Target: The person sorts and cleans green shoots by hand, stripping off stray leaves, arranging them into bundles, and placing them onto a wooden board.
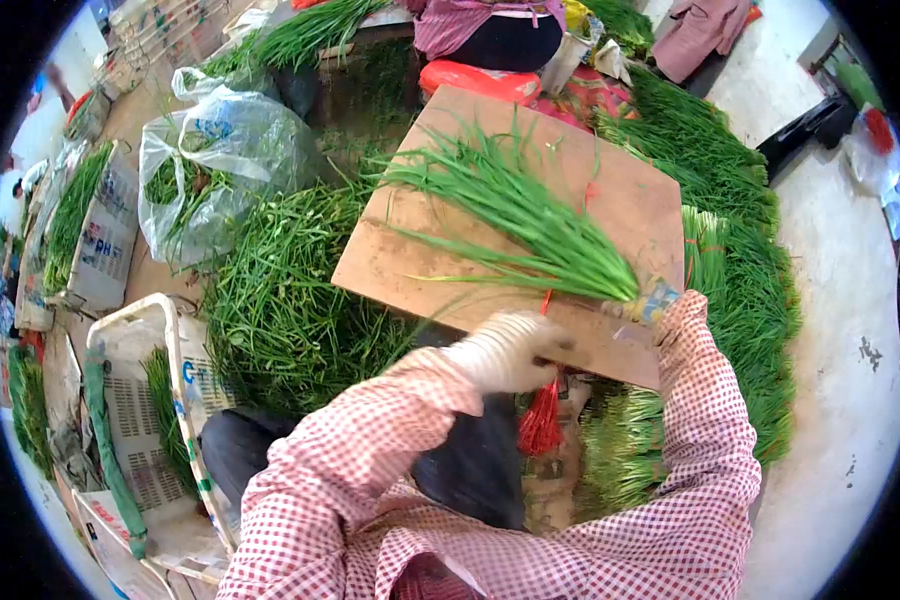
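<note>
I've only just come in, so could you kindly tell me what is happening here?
A person in a checked shirt has the right hand at the stem ends of a bunch of greens on a board. The gloved left hand, blurred, is near hanging red ties. Red string shows beside the bunch.

The bunch (540,220) lies on the tabletop (630,200), a heap (295,290) to its left, bundles (745,290) to its right, a bag (255,135) behind the heap.

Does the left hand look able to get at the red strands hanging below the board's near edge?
Probably yes: the left hand, though blurred, appears just above the red strands, with nothing visible blocking the way between.
</note>
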{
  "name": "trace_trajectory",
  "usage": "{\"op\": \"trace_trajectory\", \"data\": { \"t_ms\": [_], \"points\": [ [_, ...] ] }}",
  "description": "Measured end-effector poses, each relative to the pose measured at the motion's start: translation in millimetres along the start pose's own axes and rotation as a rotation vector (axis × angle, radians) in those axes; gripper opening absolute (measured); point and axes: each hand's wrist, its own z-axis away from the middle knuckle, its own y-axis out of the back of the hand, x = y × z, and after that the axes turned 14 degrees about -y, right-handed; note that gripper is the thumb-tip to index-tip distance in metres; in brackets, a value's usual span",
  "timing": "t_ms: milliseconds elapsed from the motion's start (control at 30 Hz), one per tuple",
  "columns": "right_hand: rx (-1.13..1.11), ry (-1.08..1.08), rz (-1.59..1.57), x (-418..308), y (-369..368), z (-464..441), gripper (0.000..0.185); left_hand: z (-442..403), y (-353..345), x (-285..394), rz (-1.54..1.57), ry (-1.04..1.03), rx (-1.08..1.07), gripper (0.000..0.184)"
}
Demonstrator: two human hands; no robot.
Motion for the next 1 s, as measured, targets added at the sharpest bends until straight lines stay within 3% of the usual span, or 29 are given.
{"op": "trace_trajectory", "data": {
  "t_ms": [33, 67, 133, 233, 267, 300, 333, 367, 433, 467, 500, 567, 633, 700, 733, 767, 800, 833, 900, 967, 1000],
  "points": [
    [0.002, 0.133, -0.212, 1, 2, -4, 0.086, -6, -11, 4, -0.169, 0.027, -0.17, 0.049],
    [0.0, 0.134, -0.204, 4, 4, -5, 0.086, -7, -20, 4, -0.25, 0.052, -0.23, 0.051],
    [0.049, -0.05, 0.069, 2, 5, -3, 0.086, -8, -25, 2, -0.327, 0.075, -0.289, 0.053],
    [0.054, -0.09, 0.157, -14, -12, 7, 0.085, -2, -9, -9, -0.156, 0.132, -0.225, 0.05],
    [0.068, 0.022, 0.128, -7, -14, 5, 0.088, 1, -1, -12, -0.112, 0.143, -0.19, 0.048],
    [0.074, 0.093, 0.076, 5, -22, -2, 0.087, 5, 7, -14, -0.069, 0.155, -0.156, 0.046],
    [0.078, 0.141, -0.015, 23, -36, -18, 0.086, 10, 8, -24, -0.141, 0.024, -0.023, 0.041],
    [0.069, 0.165, -0.14, 47, -52, -36, 0.085, 7, 17, -21, -0.113, 0.16, -0.059, 0.036],
    [0.097, 0.194, -0.255, 78, -76, -59, 0.084, 10, 20, -30, -0.184, 0.156, 0.057, 0.031],
    [0.288, 0.249, 0.026, 56, -60, -34, 0.083, 9, 19, -36, -0.199, 0.138, 0.097, 0.027],
    [0.288, 0.244, 0.024, 33, -44, -14, 0.083, 7, 21, -36, -0.197, 0.136, 0.093, 0.027],
    [0.123, -0.043, 0.452, -5, -20, 12, 0.088, 1, 28, -33, -0.406, -0.016, 0.19, 0.025],
    [0.087, -0.056, 0.475, -14, -20, 17, 0.086, -17, 29, -30, -0.423, -0.033, 0.063, 0.029],
    [0.058, -0.075, 0.501, 1, -26, 11, 0.084, -43, 19, -26, -0.435, -0.383, 0.088, 0.051],
    [0.087, 0.081, 0.467, 25, -39, -7, 0.082, -55, 13, -26, -0.434, -0.393, 0.087, 0.051],
    [0.116, 0.238, 0.433, 21, -36, -7, 0.08, -67, 7, -27, -0.533, -0.348, -0.006, 0.066],
    [0.102, 0.165, 0.415, 19, -34, -2, 0.076, -77, 3, -29, -0.633, -0.299, -0.098, 0.082],
    [0.107, 0.163, 0.417, 16, -34, -4, 0.076, -86, 2, -32, -0.635, -0.304, -0.095, 0.082],
    [-0.009, 0.002, 0.349, 18, -33, -12, 0.077, -108, 8, -44, -0.606, 0.002, -0.453, 0.1],
    [-0.03, 0.044, 0.217, 24, -31, -22, 0.078, -127, 31, -43, -0.566, 0.187, -0.661, 0.097],
    [-0.147, 0.042, -0.147, 18, -25, -21, 0.078, -132, 39, -48, -0.573, 0.23, -0.685, 0.096]
  ]
}}
